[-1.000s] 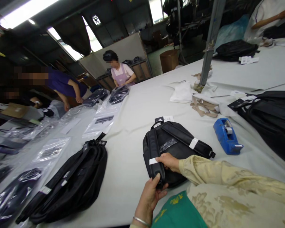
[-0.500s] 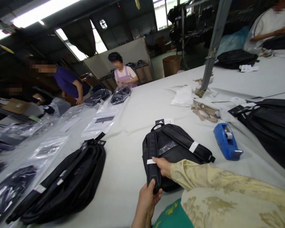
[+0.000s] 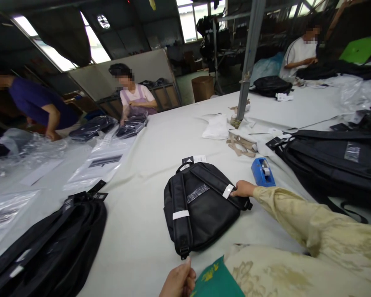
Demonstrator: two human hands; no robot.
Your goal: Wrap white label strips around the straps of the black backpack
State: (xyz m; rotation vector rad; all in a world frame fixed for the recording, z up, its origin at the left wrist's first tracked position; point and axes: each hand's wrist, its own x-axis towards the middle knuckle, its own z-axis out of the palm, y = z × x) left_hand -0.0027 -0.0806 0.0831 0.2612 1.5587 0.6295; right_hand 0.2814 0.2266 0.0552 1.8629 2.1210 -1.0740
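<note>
A black backpack (image 3: 204, 210) lies back-side up on the white table (image 3: 160, 136), both shoulder straps wrapped with white tape bands. My right hand (image 3: 243, 189) rests on the right strap, fingers at its white band. My left hand (image 3: 178, 281) sits at the table's near edge just below the tip of the left strap, fingers curled; whether it pinches the strap end is unclear. A hang tag (image 3: 194, 159) pokes out at the backpack's top handle.
A blue tape dispenser (image 3: 262, 172) stands right of the backpack. Black backpacks are piled at the right (image 3: 330, 161) and near left (image 3: 46, 247). Clear plastic bags (image 3: 102, 161) cover the left side. A metal post (image 3: 247, 62) rises mid-table. Other people work at the far edges.
My right hand moved from the left strap across to the right strap. My left hand let go of the left strap and drew back to the table edge. The view swung right.
</note>
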